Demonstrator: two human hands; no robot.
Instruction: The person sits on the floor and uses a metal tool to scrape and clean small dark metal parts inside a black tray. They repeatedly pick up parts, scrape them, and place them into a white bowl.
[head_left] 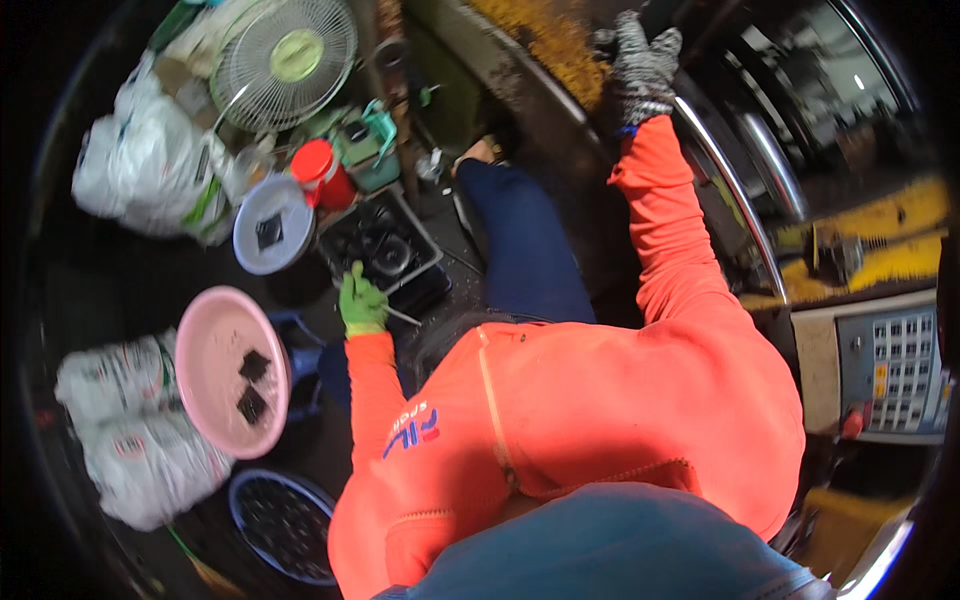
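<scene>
My left hand (362,300), in a green glove, is at the near left edge of a black tray (437,257) that holds round black parts (391,254). One or more of its fingers point forward, and the rest look curled. A thin pale rod (404,318) sticks out from the right side of this glove and seems held in it. My right hand (646,68), in a speckled grey knitted glove, is stretched far forward beside the dark, yellow-stained machine (560,55). Its fingers are spread, with nothing visible in them.
At left stand a pink basin (188,345) with black pieces, a pale blue basin (243,240), a blue tub (240,482) of black parts and white bags (150,460). A red container (322,172) and a fan (285,60) are beyond. A keypad panel (900,370) is at right.
</scene>
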